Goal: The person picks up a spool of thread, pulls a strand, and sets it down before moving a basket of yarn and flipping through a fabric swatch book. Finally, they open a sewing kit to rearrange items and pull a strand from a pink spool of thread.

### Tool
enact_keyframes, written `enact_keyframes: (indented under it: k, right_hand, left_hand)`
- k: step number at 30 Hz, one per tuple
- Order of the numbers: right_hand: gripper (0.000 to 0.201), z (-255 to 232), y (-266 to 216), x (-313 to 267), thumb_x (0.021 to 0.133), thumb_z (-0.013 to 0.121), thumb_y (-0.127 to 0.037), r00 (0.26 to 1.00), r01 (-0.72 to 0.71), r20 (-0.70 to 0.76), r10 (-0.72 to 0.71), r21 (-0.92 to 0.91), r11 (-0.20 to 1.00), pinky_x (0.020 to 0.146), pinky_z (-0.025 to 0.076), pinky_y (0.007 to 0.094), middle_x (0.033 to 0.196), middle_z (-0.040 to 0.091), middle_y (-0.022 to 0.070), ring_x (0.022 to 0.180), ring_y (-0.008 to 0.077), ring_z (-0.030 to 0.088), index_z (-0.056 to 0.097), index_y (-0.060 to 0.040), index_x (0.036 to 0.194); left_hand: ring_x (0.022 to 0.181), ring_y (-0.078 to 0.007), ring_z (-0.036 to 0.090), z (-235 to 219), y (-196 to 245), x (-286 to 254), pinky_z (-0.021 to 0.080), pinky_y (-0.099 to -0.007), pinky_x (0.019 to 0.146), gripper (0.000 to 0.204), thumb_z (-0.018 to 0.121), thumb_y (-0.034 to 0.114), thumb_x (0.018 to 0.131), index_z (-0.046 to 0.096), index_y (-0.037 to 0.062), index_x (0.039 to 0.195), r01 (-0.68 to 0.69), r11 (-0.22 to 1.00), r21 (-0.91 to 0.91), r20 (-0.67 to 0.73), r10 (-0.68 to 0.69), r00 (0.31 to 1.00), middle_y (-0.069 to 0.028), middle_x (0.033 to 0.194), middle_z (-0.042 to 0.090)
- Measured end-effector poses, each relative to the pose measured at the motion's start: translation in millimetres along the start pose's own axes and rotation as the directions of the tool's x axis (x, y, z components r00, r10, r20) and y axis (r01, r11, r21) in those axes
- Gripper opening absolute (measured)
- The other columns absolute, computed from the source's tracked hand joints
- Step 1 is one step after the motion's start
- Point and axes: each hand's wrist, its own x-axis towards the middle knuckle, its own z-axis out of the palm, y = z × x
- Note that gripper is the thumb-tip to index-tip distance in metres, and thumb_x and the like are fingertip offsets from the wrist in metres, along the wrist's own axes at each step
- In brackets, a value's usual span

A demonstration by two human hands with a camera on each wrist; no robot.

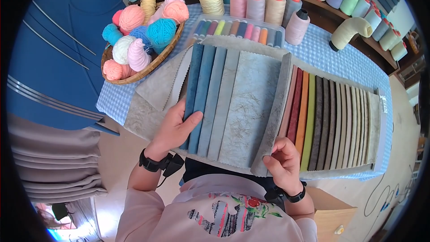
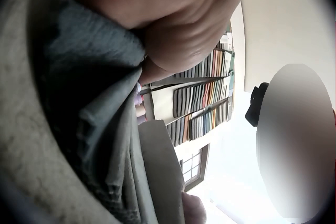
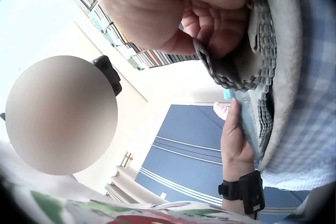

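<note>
A long fabric swatch book lies open across the table, with its overlapping samples running from blue on the left through red, orange and green to beige. My left hand holds the left end, thumb over the dark blue swatches and fingers hidden beneath. Mid-book, my right hand pinches the lower corner of a grey swatch between thumb and fingers. That swatch's edge curls up in the right wrist view, where the fabric bends under the fingertips. Left of it lies a broad, pale blue-grey patterned swatch.
A wicker basket of yarn balls stands at the back left. Behind the book sit a clear case of coloured thread spools and several yarn cones. Blue checked cloth covers the table. Shelves of cones curve along the back.
</note>
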Motion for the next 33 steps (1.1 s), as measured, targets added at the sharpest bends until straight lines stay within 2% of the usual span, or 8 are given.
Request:
enact_keyframes:
  k: [6, 14, 15, 16, 22, 25, 30, 33]
  right_hand:
    - [0.027, 0, 4, 0, 0.083, 0.057, 0.007, 1.000, -0.005, 0.028, 0.006, -0.030, 1.000, 0.064, 0.041, 0.0219, 0.091, 0.047, 0.0022, 0.078, 0.0064, 0.047, 0.044, -0.0034, 0.104]
    - [0.068, 10, 0, 5, 0.080, 0.066, 0.000, 0.985, 0.172, -0.002, -0.172, -0.055, 0.984, 0.061, 0.047, 0.0246, 0.109, 0.044, 0.0098, 0.078, 0.0145, 0.053, 0.027, -0.0049, 0.136]
    - [0.070, 3, 4, 3, 0.078, 0.066, 0.001, 0.989, 0.143, 0.068, -0.132, -0.202, 0.969, 0.058, 0.047, 0.0248, 0.109, 0.044, 0.0110, 0.075, 0.0154, 0.055, 0.030, -0.0046, 0.138]
    - [0.064, 1, -7, 8, 0.079, 0.067, 0.000, 0.968, 0.240, 0.165, -0.190, -0.382, 0.892, 0.057, 0.048, 0.0242, 0.108, 0.046, 0.0113, 0.072, 0.0149, 0.056, 0.039, -0.0053, 0.136]
    - [0.053, 3, -12, 14, 0.080, 0.066, -0.002, 0.968, 0.203, 0.224, -0.117, -0.413, 0.888, 0.058, 0.048, 0.0246, 0.099, 0.054, 0.0087, 0.071, 0.0147, 0.057, 0.049, -0.0083, 0.130]
    - [0.047, 2, -7, 16, 0.080, 0.067, -0.003, 0.933, 0.342, 0.285, -0.220, -0.506, 0.792, 0.057, 0.048, 0.0255, 0.095, 0.055, 0.0091, 0.071, 0.0152, 0.057, 0.053, -0.0077, 0.124]
    - [0.032, 8, -11, 11, 0.083, 0.063, -0.003, 0.990, 0.088, 0.135, -0.028, -0.463, 0.882, 0.058, 0.049, 0.0275, 0.090, 0.056, 0.0095, 0.067, 0.0163, 0.058, 0.053, -0.0051, 0.114]
    - [0.033, 12, -9, 10, 0.084, 0.062, -0.002, 0.995, 0.076, 0.088, -0.043, -0.409, 0.909, 0.058, 0.048, 0.0274, 0.087, 0.056, 0.0089, 0.066, 0.0153, 0.059, 0.052, -0.0043, 0.115]
  left_hand:
    - [0.099, -0.0066, 0.054, 10, 21, -8, 0.044, -0.0234, 0.085, 0.044, 0.059, 0.011, 0.090, 0.043, 0.0018, 0.130, 0.023, 0.885, -0.465, 0.024, -0.014, 1.000, -0.0017, 0.111, 0.058]
    - [0.115, -0.0171, 0.051, 57, 42, -1, 0.041, -0.0320, 0.097, 0.061, 0.053, -0.003, 0.087, 0.024, 0.0006, 0.140, 0.035, 0.869, -0.494, 0.350, 0.162, 0.923, -0.0109, 0.128, 0.047]
    - [0.114, -0.0170, 0.051, 60, 44, 1, 0.042, -0.0321, 0.096, 0.060, 0.054, -0.002, 0.087, 0.024, 0.0007, 0.139, 0.034, 0.876, -0.482, 0.353, 0.158, 0.922, -0.0108, 0.126, 0.048]
    - [0.114, -0.0169, 0.052, 62, 44, 2, 0.043, -0.0322, 0.095, 0.060, 0.055, -0.001, 0.087, 0.024, 0.0007, 0.139, 0.033, 0.883, -0.468, 0.354, 0.152, 0.923, -0.0107, 0.125, 0.049]
    - [0.107, -0.0134, 0.054, 62, 40, -2, 0.048, -0.0303, 0.087, 0.052, 0.058, 0.002, 0.086, 0.032, -0.0001, 0.131, -0.196, 0.932, -0.304, 0.265, 0.280, 0.923, -0.0088, 0.116, 0.052]
    - [0.104, -0.0119, 0.055, 65, 35, -2, 0.047, -0.0290, 0.086, 0.049, 0.058, 0.001, 0.086, 0.034, 0.0000, 0.128, -0.144, 0.962, -0.230, 0.211, 0.194, 0.958, -0.0076, 0.113, 0.054]
    - [0.103, -0.0113, 0.054, 64, 35, -1, 0.047, -0.0287, 0.086, 0.047, 0.057, -0.001, 0.084, 0.036, 0.0002, 0.127, -0.064, 0.937, -0.344, 0.227, 0.149, 0.962, -0.0067, 0.111, 0.054]
    - [0.105, -0.0114, 0.053, 61, 34, -1, 0.045, -0.0297, 0.088, 0.048, 0.056, 0.000, 0.084, 0.035, 0.0003, 0.128, -0.065, 0.935, -0.350, 0.241, 0.157, 0.958, -0.0063, 0.112, 0.054]
